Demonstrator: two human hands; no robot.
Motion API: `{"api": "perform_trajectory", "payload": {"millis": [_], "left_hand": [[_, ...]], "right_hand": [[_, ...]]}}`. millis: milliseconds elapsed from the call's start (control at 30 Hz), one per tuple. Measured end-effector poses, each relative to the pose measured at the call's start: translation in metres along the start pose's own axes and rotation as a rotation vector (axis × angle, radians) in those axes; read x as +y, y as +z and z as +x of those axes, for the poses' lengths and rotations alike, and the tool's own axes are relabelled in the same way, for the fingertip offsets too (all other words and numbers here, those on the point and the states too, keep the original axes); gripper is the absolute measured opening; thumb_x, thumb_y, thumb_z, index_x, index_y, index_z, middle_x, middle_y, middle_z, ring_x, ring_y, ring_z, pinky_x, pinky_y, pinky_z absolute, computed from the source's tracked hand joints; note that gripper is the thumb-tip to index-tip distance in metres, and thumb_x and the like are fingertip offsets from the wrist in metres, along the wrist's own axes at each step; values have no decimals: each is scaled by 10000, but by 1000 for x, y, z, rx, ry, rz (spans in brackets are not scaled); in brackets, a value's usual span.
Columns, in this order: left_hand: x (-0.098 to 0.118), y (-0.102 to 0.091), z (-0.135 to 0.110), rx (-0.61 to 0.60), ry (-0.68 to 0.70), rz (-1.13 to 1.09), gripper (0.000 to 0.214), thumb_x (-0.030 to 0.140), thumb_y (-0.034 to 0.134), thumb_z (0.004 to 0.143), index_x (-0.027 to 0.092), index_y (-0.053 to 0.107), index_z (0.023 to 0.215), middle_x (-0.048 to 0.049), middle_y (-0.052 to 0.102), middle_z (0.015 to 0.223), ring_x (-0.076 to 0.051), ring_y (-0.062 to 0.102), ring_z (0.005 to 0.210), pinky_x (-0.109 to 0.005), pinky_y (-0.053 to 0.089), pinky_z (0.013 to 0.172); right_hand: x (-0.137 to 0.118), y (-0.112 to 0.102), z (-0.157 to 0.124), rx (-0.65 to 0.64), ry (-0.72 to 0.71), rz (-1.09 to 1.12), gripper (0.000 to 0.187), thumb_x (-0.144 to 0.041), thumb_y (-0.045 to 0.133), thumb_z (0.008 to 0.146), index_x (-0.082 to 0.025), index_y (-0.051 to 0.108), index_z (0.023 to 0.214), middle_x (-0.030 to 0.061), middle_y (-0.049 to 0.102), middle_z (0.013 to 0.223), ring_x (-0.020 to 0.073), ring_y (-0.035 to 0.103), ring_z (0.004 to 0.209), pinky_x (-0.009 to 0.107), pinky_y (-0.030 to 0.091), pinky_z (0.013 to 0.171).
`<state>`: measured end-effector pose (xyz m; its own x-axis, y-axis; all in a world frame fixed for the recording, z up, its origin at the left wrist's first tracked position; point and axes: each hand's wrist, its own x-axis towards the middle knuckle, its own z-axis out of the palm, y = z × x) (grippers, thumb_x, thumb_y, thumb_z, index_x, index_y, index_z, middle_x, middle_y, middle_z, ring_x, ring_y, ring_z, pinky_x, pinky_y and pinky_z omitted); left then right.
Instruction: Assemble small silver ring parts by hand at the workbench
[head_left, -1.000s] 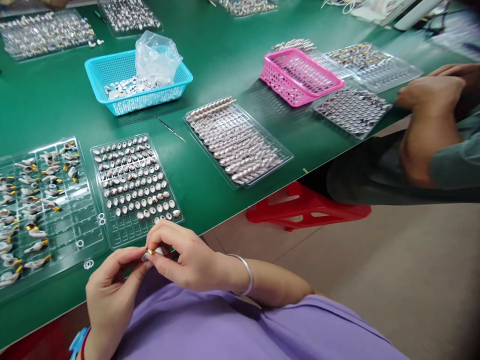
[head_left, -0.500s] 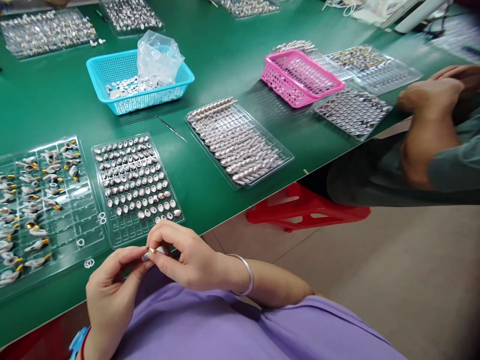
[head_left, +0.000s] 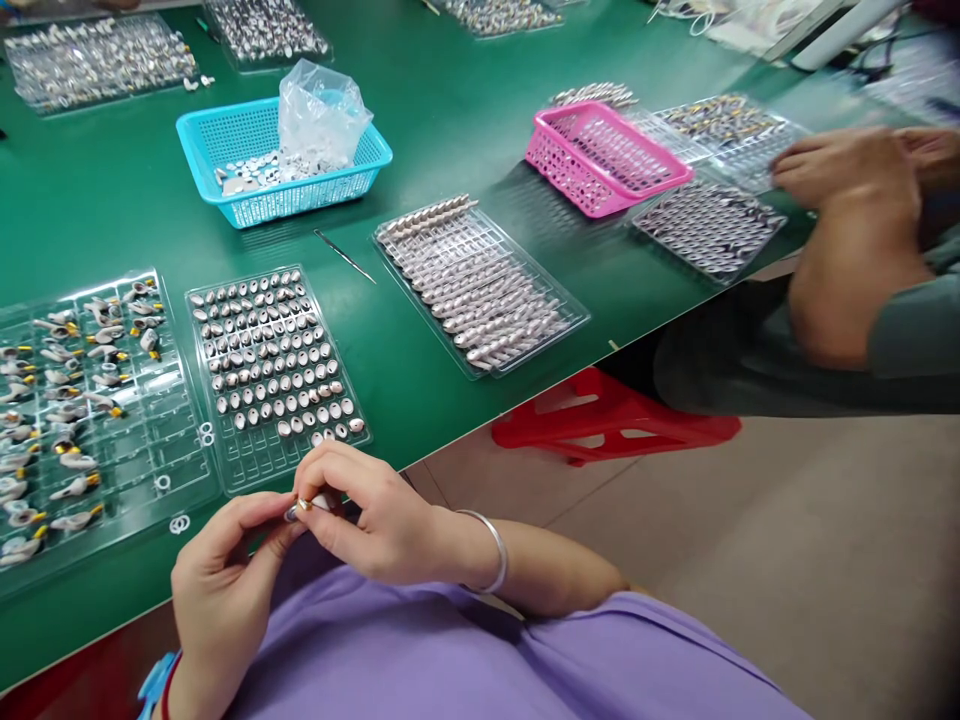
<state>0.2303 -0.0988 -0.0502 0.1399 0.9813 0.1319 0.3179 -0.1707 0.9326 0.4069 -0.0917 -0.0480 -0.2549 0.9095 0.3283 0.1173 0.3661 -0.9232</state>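
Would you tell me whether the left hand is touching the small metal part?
Touching. The head view shows the left hand and right hand pinching the small metal part together.

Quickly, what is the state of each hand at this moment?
Left hand: closed, pinching one end of the small metal part.
Right hand: closed, pinching the other end of it.
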Motion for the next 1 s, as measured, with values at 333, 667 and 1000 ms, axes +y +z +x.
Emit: {"api": "perform_trajectory", "payload": {"millis": [333,667,1000], "left_hand": [[-5,-2,-5,15,153,107,267,49,707,769,265,711,926,64,740,887,-82,684,759,-141,551,748],[2,-4,1,-58,-24,-54,196,142,731,782,282,726,920,53,695,807,-93,642,676,-159,542,643],[-4,-3,4,-27,33,-61,222,127,732,780,281,737,940,40,580,786,-88,547,699,-153,474,603]], "right_hand": [[0,-1,3,-107,263,228,95,-211,573,852,-169,499,895,2,511,839,103,497,718,237,440,657],[11,-1,8,-196,542,771,272,-374,671,821,-144,536,872,-27,534,767,79,509,685,237,420,695],[11,3,10,-207,663,816,283,-371,723,741,-135,578,799,-49,555,672,72,520,619,232,409,657]]}}
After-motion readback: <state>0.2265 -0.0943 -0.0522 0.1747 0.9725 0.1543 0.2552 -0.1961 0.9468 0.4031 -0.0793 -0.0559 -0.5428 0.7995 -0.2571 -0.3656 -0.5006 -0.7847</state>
